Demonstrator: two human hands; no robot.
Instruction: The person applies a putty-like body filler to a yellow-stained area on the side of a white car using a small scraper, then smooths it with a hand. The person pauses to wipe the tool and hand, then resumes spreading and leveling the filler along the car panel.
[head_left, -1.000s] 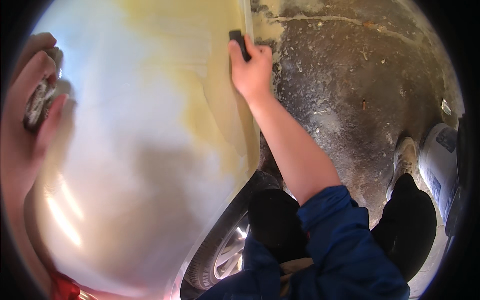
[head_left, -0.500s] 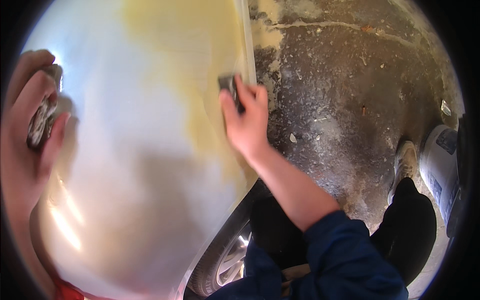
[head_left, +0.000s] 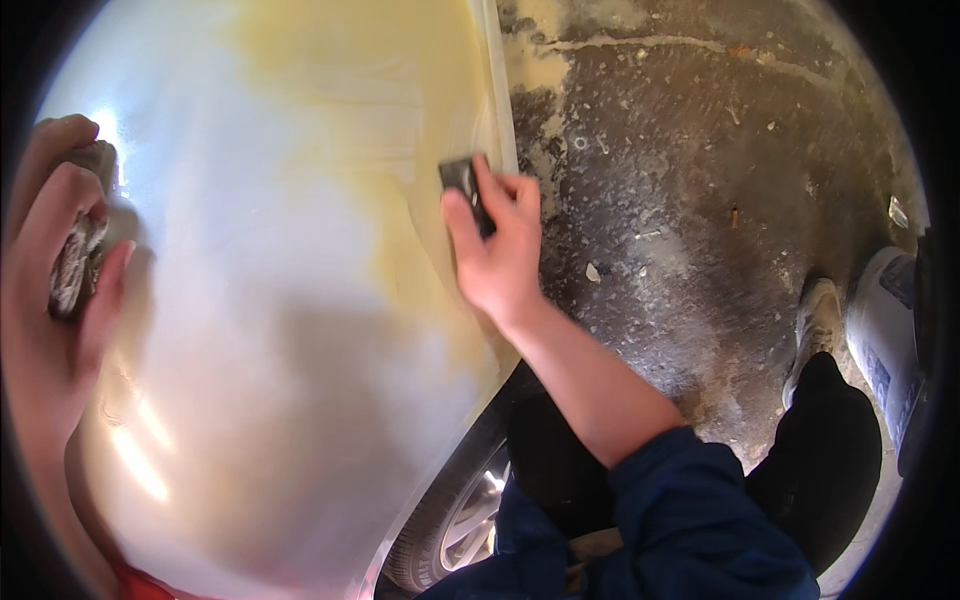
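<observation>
A pale car body panel (head_left: 330,400), patched with yellowish filler (head_left: 400,250), fills the left and middle of the view. My right hand (head_left: 500,245) grips a small dark sanding block (head_left: 460,178) between thumb and fingers. The block lies against the panel close to its right edge, beside the yellow patch. At the far left, my left hand (head_left: 50,270) is closed round a crumpled grey-brown rag (head_left: 78,255), just over the panel's left side. Whether the rag touches the surface I cannot tell.
Below the panel's lower right edge is a wheel (head_left: 465,530) with its tyre. Stained concrete floor (head_left: 680,200) with scattered debris lies to the right. A white bucket (head_left: 880,320) stands at the far right, next to a shoe (head_left: 820,325).
The block in my right hand has shifted only slightly along the panel's right edge. My left hand with the rag sits a little lower in view. The view itself has moved slightly.
</observation>
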